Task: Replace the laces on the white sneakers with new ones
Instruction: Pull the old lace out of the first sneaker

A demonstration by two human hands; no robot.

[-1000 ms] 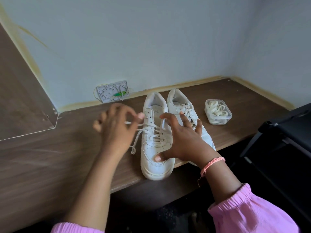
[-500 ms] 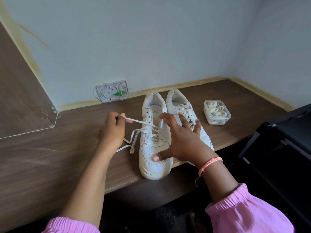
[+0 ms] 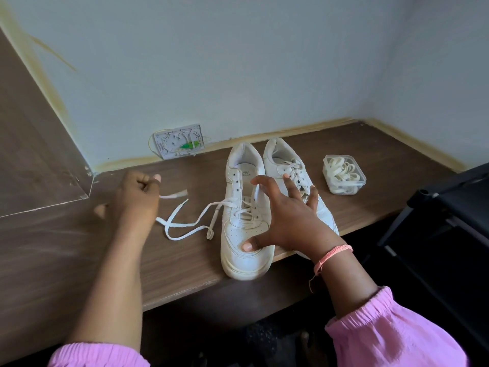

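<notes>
Two white sneakers stand side by side on the brown table (image 3: 79,247), toes toward me. My right hand (image 3: 287,221) presses the left sneaker (image 3: 243,242) down with spread, straight fingers, thumb on its toe. My left hand (image 3: 137,197), curled into a fist, pinches one end of the old white lace (image 3: 185,223), which trails loose over the table from the lower eyelets; the upper eyelets are bare. The right sneaker (image 3: 285,165) is still laced and partly hidden by my right hand. A clear plastic box (image 3: 344,174) holds the new white laces at the right.
A grey wall plate (image 3: 178,141) with a green part sits at the table's back edge. A black rack (image 3: 449,207) stands at the right, off the table. A brown panel (image 3: 31,144) rises at the left. The left sneaker's toe overhangs the table's front edge.
My left hand has pulled the lace out to the left, away from the sneaker. More lace has come free of the upper eyelets and lies on the table. My right hand stays on the sneaker.
</notes>
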